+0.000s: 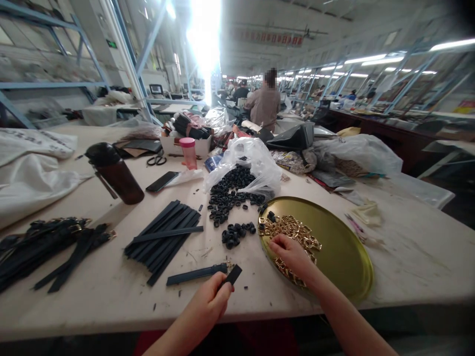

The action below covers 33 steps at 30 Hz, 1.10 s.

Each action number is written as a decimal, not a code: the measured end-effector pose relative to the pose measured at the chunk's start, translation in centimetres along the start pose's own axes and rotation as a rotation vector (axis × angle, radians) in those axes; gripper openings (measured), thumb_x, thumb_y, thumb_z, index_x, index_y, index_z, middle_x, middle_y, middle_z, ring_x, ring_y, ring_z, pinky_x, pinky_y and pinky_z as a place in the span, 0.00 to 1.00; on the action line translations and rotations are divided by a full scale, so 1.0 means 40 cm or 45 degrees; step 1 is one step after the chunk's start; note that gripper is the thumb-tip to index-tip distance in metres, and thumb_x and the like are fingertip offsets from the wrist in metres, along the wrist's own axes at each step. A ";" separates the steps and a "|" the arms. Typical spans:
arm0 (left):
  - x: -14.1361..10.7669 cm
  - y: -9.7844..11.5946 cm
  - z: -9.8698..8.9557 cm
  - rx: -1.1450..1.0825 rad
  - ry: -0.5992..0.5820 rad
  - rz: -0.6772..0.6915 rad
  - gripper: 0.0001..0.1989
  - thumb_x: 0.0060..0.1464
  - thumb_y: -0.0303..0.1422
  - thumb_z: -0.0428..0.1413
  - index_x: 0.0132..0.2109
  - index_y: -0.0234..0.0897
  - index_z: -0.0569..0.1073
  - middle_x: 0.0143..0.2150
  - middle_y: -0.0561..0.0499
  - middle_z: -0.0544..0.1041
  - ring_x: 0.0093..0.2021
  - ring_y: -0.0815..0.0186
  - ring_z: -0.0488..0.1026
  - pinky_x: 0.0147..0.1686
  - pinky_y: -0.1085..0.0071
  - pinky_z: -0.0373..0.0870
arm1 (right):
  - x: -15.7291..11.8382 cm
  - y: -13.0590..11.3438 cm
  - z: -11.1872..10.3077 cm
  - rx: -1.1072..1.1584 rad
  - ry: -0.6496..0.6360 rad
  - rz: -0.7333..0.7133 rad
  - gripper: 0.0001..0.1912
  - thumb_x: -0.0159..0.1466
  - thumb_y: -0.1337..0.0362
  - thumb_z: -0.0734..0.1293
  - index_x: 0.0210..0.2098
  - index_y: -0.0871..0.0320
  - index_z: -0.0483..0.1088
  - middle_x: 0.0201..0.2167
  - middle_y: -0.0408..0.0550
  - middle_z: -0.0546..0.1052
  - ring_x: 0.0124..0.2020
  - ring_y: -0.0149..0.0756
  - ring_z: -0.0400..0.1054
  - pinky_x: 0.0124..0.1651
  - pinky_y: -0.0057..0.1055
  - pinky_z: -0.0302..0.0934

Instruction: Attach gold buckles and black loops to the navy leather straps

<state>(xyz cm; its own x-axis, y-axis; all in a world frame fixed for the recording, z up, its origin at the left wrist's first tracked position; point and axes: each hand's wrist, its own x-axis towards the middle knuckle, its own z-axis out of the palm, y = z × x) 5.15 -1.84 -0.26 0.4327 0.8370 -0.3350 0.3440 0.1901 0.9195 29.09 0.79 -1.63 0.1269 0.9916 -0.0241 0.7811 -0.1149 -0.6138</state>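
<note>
Right now your left hand [210,299] pinches a short black strap [232,276] between thumb and fingers; your right hand [291,257], fingers pressed together, lies on gold buckles [289,230] inside a round brass tray [349,257]; you cannot tell whether it grips one; black rings [230,198] lie just beside the tray.

One left hand [210,301] gripping one black strap [232,276], one right hand [291,257], one gold-coloured tray [345,257] at 1 o'clock, one flask [115,173] at 10 o'clock (scissors [156,158], one pair, at 11).
</note>
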 end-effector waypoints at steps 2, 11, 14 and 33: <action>0.011 0.009 0.000 0.053 0.013 0.071 0.12 0.53 0.40 0.46 0.31 0.35 0.64 0.19 0.59 0.59 0.19 0.73 0.56 0.20 0.78 0.53 | -0.032 -0.041 0.009 0.373 -0.203 0.016 0.14 0.61 0.55 0.58 0.26 0.58 0.64 0.18 0.39 0.64 0.21 0.29 0.57 0.26 0.25 0.51; 0.029 0.046 -0.012 0.045 0.019 0.051 0.09 0.48 0.35 0.51 0.34 0.33 0.68 0.26 0.55 0.68 0.27 0.70 0.63 0.29 0.76 0.60 | -0.127 -0.150 0.060 1.307 -0.887 0.102 0.15 0.57 0.52 0.64 0.28 0.59 0.65 0.19 0.36 0.60 0.21 0.25 0.50 0.27 0.24 0.46; 0.011 0.050 -0.018 0.052 -0.021 0.095 0.08 0.49 0.35 0.51 0.33 0.33 0.68 0.26 0.55 0.68 0.27 0.70 0.63 0.29 0.76 0.60 | -0.137 -0.160 0.062 1.390 -0.923 0.122 0.15 0.51 0.55 0.70 0.27 0.59 0.64 0.22 0.37 0.62 0.24 0.25 0.52 0.28 0.24 0.48; -0.039 0.022 -0.022 0.322 -0.157 0.059 0.12 0.58 0.37 0.40 0.32 0.36 0.64 0.22 0.58 0.61 0.24 0.71 0.60 0.24 0.76 0.55 | -0.153 -0.158 0.129 1.807 -0.435 0.401 0.12 0.50 0.60 0.72 0.25 0.59 0.66 0.21 0.37 0.67 0.23 0.24 0.59 0.31 0.23 0.55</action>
<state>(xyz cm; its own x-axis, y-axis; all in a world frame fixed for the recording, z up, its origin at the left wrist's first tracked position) 4.04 -2.52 1.27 0.5457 0.7701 -0.3305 0.5116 0.0062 0.8592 20.24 -4.23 -1.69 -0.1293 0.9263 -0.3539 -0.5059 -0.3686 -0.7799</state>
